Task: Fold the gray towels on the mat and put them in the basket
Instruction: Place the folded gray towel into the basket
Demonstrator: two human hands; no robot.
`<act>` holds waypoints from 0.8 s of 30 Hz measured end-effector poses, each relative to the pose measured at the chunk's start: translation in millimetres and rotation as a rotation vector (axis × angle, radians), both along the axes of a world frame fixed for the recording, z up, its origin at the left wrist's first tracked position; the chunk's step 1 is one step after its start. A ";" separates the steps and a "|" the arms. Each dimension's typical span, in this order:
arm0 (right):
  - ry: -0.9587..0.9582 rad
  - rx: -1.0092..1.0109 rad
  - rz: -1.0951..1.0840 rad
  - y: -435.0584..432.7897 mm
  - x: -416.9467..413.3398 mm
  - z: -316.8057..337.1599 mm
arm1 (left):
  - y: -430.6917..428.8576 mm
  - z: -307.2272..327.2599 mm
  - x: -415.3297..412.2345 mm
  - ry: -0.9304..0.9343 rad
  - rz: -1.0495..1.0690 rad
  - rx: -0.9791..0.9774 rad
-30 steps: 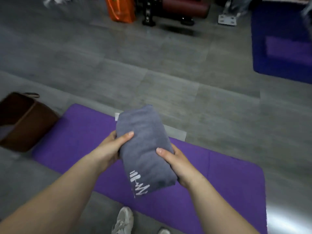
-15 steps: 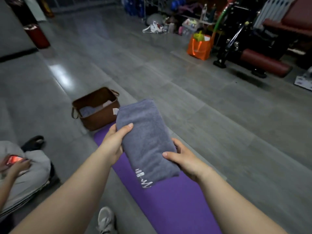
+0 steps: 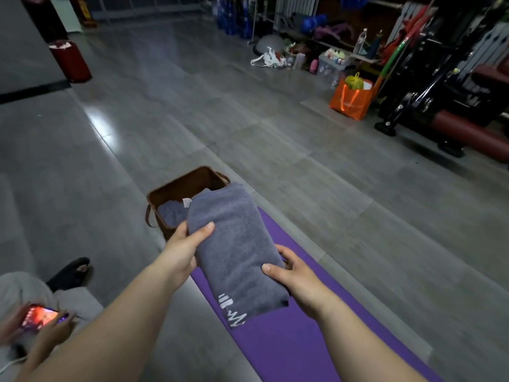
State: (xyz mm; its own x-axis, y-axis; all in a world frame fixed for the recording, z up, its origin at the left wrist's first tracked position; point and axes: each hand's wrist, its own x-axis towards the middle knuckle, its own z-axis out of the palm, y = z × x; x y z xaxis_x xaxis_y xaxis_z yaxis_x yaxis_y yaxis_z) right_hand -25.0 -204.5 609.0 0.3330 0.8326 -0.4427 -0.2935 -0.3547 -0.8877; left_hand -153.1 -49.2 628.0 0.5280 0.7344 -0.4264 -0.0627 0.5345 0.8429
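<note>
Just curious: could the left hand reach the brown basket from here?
Probably yes: the basket sits open-topped just beyond the left hand, nothing between them, though that hand grips the folded towel.

The folded gray towel [image 3: 237, 252] covers the basket's [image 3: 176, 186] near right corner and much of what lies inside. The fingers of the left hand [image 3: 181, 252] and right hand [image 3: 296, 274] are mostly hidden beneath it, with the thumbs on top. At 5 o'clock the purple mat [image 3: 289, 340] runs off the bottom edge; at 8 o'clock a seated person [image 3: 27, 288] is cut by the left edge, their phone [image 3: 41, 318] screen a red blur, and the clutter [image 3: 330, 59] at 1 o'clock is too small to name.
</note>
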 end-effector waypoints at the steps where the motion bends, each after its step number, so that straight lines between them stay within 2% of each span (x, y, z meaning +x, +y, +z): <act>1: 0.002 -0.015 -0.004 16.2 -2.4 -3.6 | 18.3 -4.6 -1.0 0.014 -0.016 -0.015; 9: 0.060 -0.111 -0.088 140.4 9.1 -49.6 | 148.9 -53.6 22.5 0.122 -0.113 -0.089; 14: 0.103 -0.198 -0.075 272.5 33.4 -102.3 | 271.2 -103.9 37.3 0.245 -0.057 -0.124; 19: 0.061 -0.243 -0.036 418.6 51.6 -160.9 | 400.4 -173.3 47.7 0.350 0.036 -0.115; 24: 0.115 -0.320 0.036 490.7 66.6 -260.0 | 474.5 -276.1 61.2 0.417 -0.016 -0.160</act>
